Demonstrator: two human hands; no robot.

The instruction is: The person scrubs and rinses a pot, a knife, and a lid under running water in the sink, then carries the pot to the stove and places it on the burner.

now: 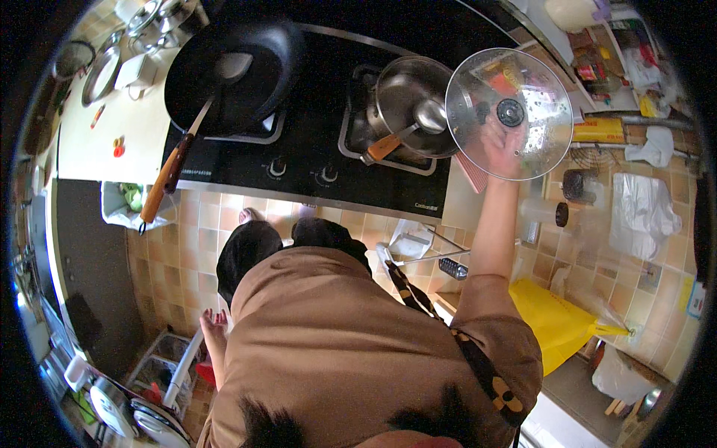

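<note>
My right hand [498, 145] holds a round glass pot lid [546, 143] beside the right burner. The hand shows through the glass, below the black centre fitting [510, 112]; its exact grip is blurred. Partly overlapped by the lid, a stainless steel pot [395, 84] sits on the right burner. In it rests a metal ladle [430, 116] whose wooden handle lies over the rim. At my side hangs my left hand [214, 322], fingers apart and holding nothing. A dark wok [185, 84] is on the left burner, with a wooden-handled spatula [232, 66] leaning in it.
The black gas stove [302, 173] has two knobs at its front edge. Pans and a white container [136, 71] stand on the left counter [84, 157]. A bin [115, 210] hangs below it. Right of me are a yellow bag [552, 322] and a long-handled dustpan [411, 239].
</note>
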